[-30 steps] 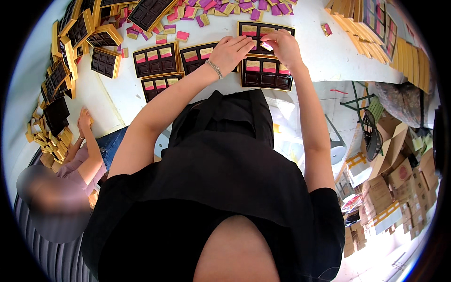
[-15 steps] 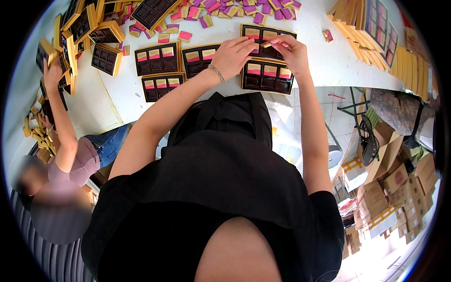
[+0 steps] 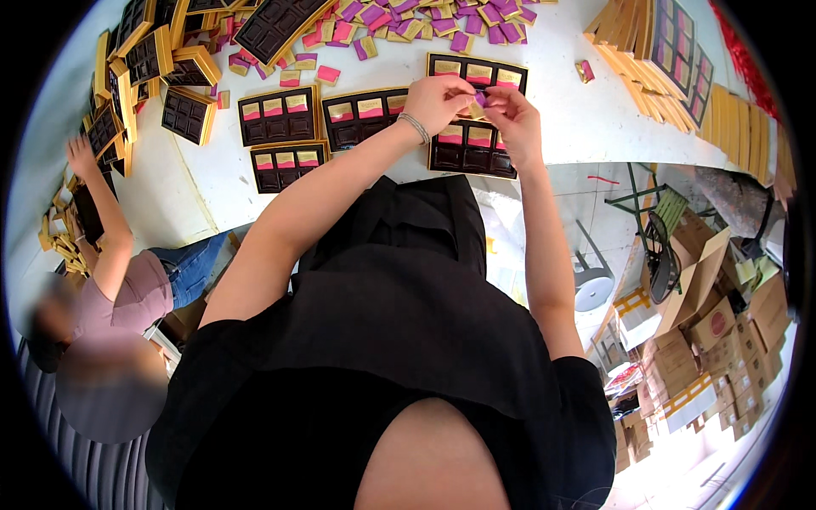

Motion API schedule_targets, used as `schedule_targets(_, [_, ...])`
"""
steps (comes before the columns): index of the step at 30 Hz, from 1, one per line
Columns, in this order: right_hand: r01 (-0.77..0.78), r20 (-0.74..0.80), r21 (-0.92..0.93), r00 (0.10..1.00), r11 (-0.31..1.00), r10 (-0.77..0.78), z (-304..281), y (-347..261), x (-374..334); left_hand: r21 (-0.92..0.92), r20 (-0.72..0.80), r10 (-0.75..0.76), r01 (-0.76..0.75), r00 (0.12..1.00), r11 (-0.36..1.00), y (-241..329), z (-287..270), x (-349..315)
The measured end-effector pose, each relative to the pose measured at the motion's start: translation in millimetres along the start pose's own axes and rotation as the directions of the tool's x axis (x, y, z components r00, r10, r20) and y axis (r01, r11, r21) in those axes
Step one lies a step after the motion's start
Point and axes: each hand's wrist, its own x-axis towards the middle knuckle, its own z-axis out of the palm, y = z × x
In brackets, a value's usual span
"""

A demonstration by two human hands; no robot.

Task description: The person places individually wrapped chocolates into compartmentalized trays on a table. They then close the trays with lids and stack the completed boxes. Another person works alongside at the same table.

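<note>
So the room was pretty packed: cartons (image 3: 680,357) piled up off to the right, a grey stool (image 3: 592,293) and a green chair (image 3: 670,208) nearby, and a big white table (image 3: 183,170) covered in stuff. Someone in a pink top (image 3: 140,293) sat over on the left, one hand (image 3: 82,157) spread out beside a heap of dark trays (image 3: 149,55).

The person in black had a little purple and gold piece (image 3: 480,99) up between both hands, just over the far edge of the near tray (image 3: 450,157). Right hand (image 3: 501,106) was closed in a pinch on it. Left hand (image 3: 455,95) had its fingers drawn together right at the piece; couldn't tell if they were gripping it too.

The far tray (image 3: 433,64) sat just beyond, three pink and gold squares (image 3: 476,73) along its far row. Three more trays (image 3: 276,127) lay to the left, filled the same way, with a loose pile (image 3: 416,25) of purple, pink and gold behind.
</note>
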Motion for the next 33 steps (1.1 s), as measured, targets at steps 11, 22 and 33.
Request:
schedule_targets(11, [0.103, -0.290, -0.627, 0.889, 0.772, -0.354, 30, 16, -3, 0.597, -0.146, 0.598, -0.412, 0.788, 0.688, 1, -36, 35])
schedule_targets(22, [0.267, 0.214, -0.959, 0.902, 0.096, -0.375, 33, 26, -35, 0.932, 0.114, 0.590, -0.291, 0.799, 0.214, 3, -60, 100])
schedule_targets(33, [0.212, -0.272, -0.584, 0.858, 0.783, -0.435, 27, -15, -9, 0.388, -0.064, 0.021, 0.006, 0.998, 0.922, 36, -50, 69])
